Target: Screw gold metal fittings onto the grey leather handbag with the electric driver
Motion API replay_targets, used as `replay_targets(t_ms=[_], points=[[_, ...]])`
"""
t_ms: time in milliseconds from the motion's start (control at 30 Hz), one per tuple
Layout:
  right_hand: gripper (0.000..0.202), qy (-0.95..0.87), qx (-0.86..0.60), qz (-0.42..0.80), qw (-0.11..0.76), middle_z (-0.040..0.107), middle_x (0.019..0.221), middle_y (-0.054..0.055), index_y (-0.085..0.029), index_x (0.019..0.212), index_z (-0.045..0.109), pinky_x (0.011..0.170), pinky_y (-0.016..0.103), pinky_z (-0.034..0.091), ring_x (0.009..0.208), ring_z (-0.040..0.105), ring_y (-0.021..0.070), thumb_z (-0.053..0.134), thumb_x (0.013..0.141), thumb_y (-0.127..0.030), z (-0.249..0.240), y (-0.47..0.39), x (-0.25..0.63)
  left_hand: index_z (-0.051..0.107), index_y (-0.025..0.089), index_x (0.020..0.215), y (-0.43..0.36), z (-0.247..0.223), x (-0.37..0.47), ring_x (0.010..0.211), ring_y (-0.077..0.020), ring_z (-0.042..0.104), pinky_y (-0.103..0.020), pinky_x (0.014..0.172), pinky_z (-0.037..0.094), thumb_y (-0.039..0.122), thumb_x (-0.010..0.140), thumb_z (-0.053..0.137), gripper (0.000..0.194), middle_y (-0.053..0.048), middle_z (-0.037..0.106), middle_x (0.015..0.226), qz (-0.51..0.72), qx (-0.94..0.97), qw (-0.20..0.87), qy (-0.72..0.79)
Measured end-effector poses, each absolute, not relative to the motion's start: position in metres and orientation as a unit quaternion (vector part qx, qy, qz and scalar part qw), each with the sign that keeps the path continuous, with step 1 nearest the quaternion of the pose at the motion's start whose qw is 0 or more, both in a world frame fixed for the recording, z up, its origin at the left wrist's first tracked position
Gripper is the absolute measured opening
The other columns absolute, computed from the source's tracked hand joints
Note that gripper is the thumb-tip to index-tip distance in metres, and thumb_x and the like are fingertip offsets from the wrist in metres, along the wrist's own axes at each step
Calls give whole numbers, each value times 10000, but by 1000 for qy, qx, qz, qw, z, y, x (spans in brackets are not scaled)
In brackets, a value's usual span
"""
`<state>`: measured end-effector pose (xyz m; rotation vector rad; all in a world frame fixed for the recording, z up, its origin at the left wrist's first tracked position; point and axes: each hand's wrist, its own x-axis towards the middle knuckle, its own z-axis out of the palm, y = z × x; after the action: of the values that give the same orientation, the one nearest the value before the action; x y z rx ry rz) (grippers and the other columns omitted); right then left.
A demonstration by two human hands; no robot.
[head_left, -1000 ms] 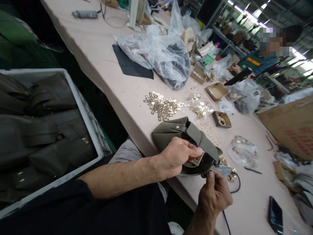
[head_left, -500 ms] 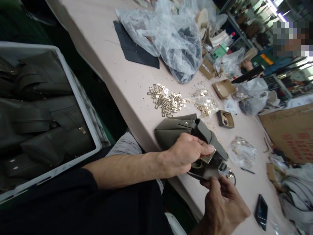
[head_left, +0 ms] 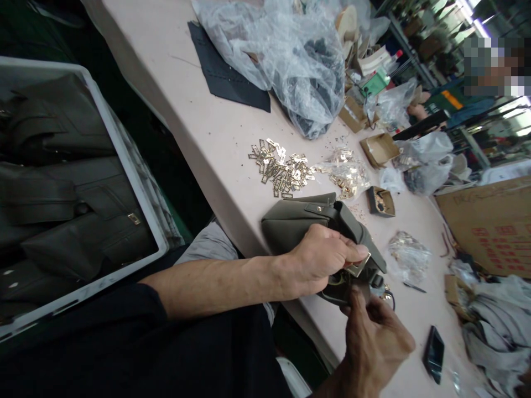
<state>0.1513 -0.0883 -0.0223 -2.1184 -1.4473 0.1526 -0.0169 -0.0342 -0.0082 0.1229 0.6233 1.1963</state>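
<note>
A grey-green leather handbag [head_left: 286, 218] lies tilted on the table edge, with its flap [head_left: 371, 246] toward the right. My left hand [head_left: 321, 260] is closed, thumb and fingers pinching a gold rectangular metal frame [head_left: 360, 266] against the bag's front. Just below it, my right hand [head_left: 375, 337] is closed on a dark leather tab [head_left: 360, 290] of the bag. The fingertips hide part of the tab and frame. Beyond the bag is a pile of gold metal frames [head_left: 286, 171].
At left stands a white crate [head_left: 124, 166] holding several similar bags. A clear plastic bag [head_left: 290, 66] lies at the back, small boxes [head_left: 381, 202] at right. A phone [head_left: 434, 354] and pen [head_left: 415, 287] are near the right hand. Another person's hand [head_left: 418, 105] shows far right.
My right hand has shifted slightly left, toward the frame, with the leather tab still pinched. My left hand keeps its grip. The view has turned slightly.
</note>
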Motion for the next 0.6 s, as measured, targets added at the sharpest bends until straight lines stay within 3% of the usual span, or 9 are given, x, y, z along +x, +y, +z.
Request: replay_targets(t_ms=[100, 233, 467, 600], points=[[388, -515, -834, 19, 196, 651, 606, 34, -202, 810, 769, 597, 326, 449, 674, 651, 238, 642, 826, -569, -12, -84, 146, 617, 137, 534, -32, -8, -16, 545, -97, 480, -275, 596, 408, 305, 634, 969, 402, 6, 567, 552, 555, 56, 780, 285], [388, -518, -841, 39, 154, 640, 586, 29, -204, 783, 753, 591, 317, 413, 656, 623, 225, 573, 837, -543, -6, -83, 152, 600, 138, 513, -25, -5, -15, 534, -86, 450, -270, 586, 382, 278, 634, 969, 413, 17, 548, 535, 566, 63, 773, 278], [485, -529, -812, 135, 205, 750, 740, 49, -172, 940, 787, 702, 313, 507, 808, 721, 269, 649, 808, -618, -11, -85, 174, 607, 128, 513, -17, -2, -14, 496, -71, 433, -256, 561, 355, 39, 767, 784, 322, 19, 548, 510, 570, 69, 766, 289], [518, -541, -802, 135, 214, 745, 729, 62, -156, 914, 790, 661, 316, 496, 776, 707, 279, 670, 790, -644, -10, -85, 174, 612, 131, 512, -18, -2, -14, 502, -75, 431, -251, 550, 351, 32, 763, 769, 312, 17, 546, 507, 573, 75, 764, 289]])
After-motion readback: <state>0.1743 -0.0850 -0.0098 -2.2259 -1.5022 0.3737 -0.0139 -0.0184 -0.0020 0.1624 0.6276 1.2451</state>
